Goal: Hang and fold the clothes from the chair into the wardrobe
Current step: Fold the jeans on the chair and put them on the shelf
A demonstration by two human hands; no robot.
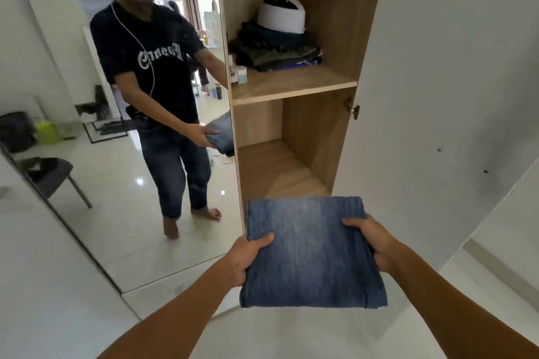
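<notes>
Lettering — one item: white gothic-style print across the chest of the black T-shirt (151, 58), seen in the mirror (116, 183) and so reversed; letters not legible. Small containers (237, 73) on the wardrobe shelf (291, 87) — labels too small to read

Bright, even daylight fills the room; small glare spots shine on the glossy floor (140, 181). Straight lines bow at the edges, and detail is slightly soft.

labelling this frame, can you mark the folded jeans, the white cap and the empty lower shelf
folded jeans (312, 253), head view, middle of the denim top face
white cap (281, 19), head view, its white side band
lower shelf (274, 167), head view, bare wooden board
</notes>
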